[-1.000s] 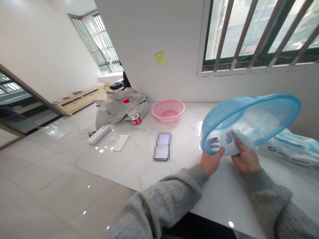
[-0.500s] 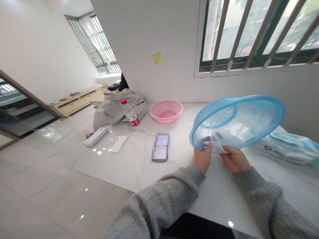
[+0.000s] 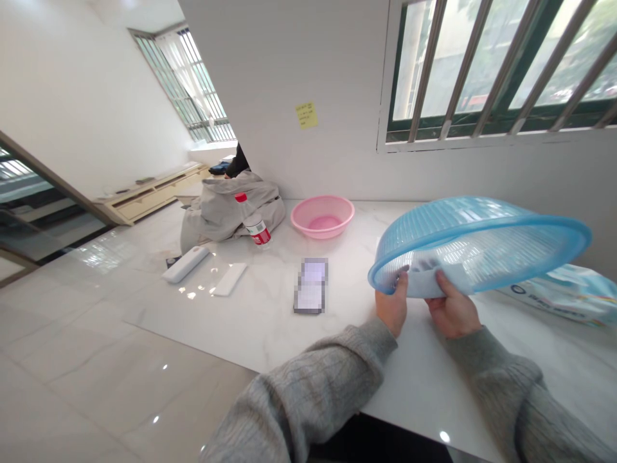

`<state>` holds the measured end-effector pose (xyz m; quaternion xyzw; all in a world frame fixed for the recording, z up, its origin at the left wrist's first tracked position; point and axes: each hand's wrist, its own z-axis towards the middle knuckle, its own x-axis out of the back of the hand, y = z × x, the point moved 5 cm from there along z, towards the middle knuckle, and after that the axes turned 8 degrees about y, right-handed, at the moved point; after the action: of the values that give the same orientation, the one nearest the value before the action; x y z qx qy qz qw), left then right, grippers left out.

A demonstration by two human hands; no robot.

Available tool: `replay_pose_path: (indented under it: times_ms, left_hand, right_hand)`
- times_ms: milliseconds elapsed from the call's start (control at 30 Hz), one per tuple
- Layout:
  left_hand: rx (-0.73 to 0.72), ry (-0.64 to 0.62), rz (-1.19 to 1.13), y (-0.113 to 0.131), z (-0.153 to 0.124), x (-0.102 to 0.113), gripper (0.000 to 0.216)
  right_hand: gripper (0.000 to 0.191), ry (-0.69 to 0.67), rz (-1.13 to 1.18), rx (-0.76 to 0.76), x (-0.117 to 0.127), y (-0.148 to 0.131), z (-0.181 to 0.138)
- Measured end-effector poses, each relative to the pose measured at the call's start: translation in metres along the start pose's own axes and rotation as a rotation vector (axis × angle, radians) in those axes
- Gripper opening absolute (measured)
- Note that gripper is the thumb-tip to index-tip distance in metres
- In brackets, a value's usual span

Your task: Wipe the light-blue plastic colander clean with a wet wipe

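Observation:
A blue plastic colander (image 3: 443, 222) is held tilted above the right part of the table, its opening turned partly toward me. My left hand (image 3: 393, 308) grips its near rim, thumb inside and fingers beneath. Close beside it, my right hand (image 3: 453, 308) pinches a white wipe (image 3: 434, 280) that is folded over the same rim, thumb on the inner side. Most fingers of both hands are hidden under the rim. Behind the colander, at the right, lies a pack of wipes (image 3: 559, 299), partly covered by it.
On the white table (image 3: 270, 321) stand a pink basin (image 3: 322, 222) and a plastic bottle with a red cap (image 3: 253, 222). A phone (image 3: 311, 286), a white case (image 3: 187, 264), a flat white object (image 3: 230, 280) and a grey cloth bag (image 3: 222, 209) lie there too. Beyond, a person's dark sleeve (image 3: 238, 162) shows.
The colander has turned and tipped, its far side swinging right and its opening facing lower. My right thumb has moved onto the wipe, which spreads further along the rim.

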<state>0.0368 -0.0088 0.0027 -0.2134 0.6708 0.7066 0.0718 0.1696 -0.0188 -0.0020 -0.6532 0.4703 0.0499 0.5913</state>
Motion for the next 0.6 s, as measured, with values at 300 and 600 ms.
replay_pose_path:
  times_ms: [300, 600]
  left_hand:
    - [0.021, -0.079, 0.037, -0.007, -0.001, 0.001, 0.047]
    - [0.153, 0.086, -0.063, -0.005, 0.006, 0.004, 0.056]
  right_hand:
    - [0.033, -0.003, -0.055, -0.004, 0.005, -0.001, 0.005]
    - [0.037, -0.168, -0.179, -0.150, -0.006, 0.012, -0.008]
